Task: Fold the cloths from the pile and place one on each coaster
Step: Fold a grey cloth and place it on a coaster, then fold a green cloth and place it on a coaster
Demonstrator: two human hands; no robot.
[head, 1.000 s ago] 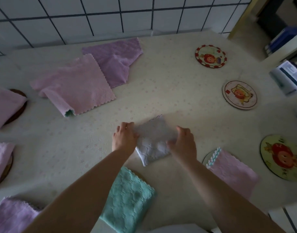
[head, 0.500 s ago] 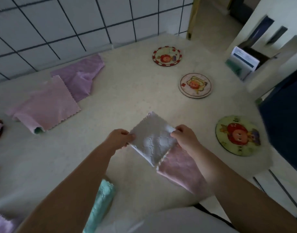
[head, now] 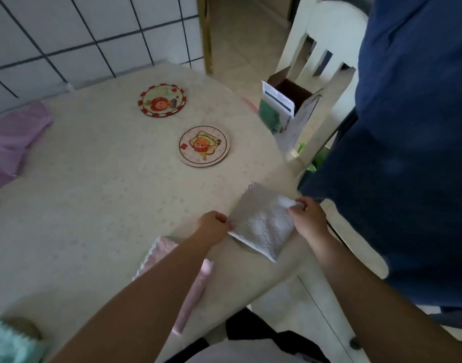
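While both hands lower the folded white cloth point(head: 262, 222) near the right edge of the worktop point(head: 93, 205), the main risk, as I judge it, is a loose landing. If the left hand point(head: 213, 226) lets its corner go first, the fold could spring open. If the cloth settles too far right, it may hang past the worktop edge or miss the coaster point(head: 244, 246), only a sliver of which peeks out beneath it.

Left to right: the left hand reaches forward with curled fingers pinching the cloth's left corner. The cloth spans between the hands; whether it touches the coaster I cannot tell. The right hand point(head: 307, 218) pinches the right corner, knuckles up.
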